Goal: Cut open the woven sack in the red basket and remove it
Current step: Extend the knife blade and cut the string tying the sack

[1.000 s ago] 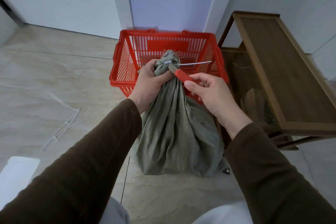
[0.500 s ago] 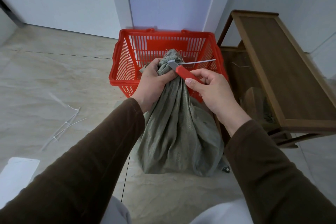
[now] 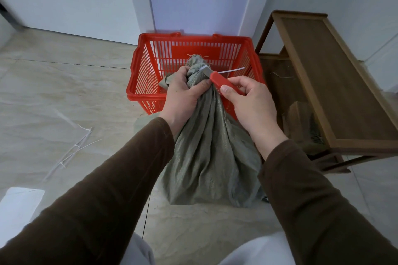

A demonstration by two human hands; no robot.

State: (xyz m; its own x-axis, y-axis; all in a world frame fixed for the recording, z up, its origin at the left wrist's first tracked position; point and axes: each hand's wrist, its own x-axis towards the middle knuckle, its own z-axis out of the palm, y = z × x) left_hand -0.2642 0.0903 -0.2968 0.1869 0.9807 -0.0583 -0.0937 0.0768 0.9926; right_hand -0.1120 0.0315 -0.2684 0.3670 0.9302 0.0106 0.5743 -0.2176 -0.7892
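A grey-green woven sack [image 3: 211,153] stands on the floor in front of the red basket [image 3: 142,66]. Its gathered neck is bound by a white zip tie [image 3: 230,70] whose tail sticks out to the right. My left hand [image 3: 183,94] grips the sack's neck just below the tie. My right hand [image 3: 252,103] holds a red-handled utility knife [image 3: 221,82], and the blade tip lies against the tie at the neck.
A wooden bench [image 3: 336,84] stands close on the right, with a brownish bundle under it. Loose cut zip ties [image 3: 73,148] lie on the tiled floor to the left. A white sheet [image 3: 19,204] sits at the lower left. Walls close off the back.
Both hands and the sack's neck have shifted slightly lower in view and nearer to me. The knife blade stays at the zip tie.
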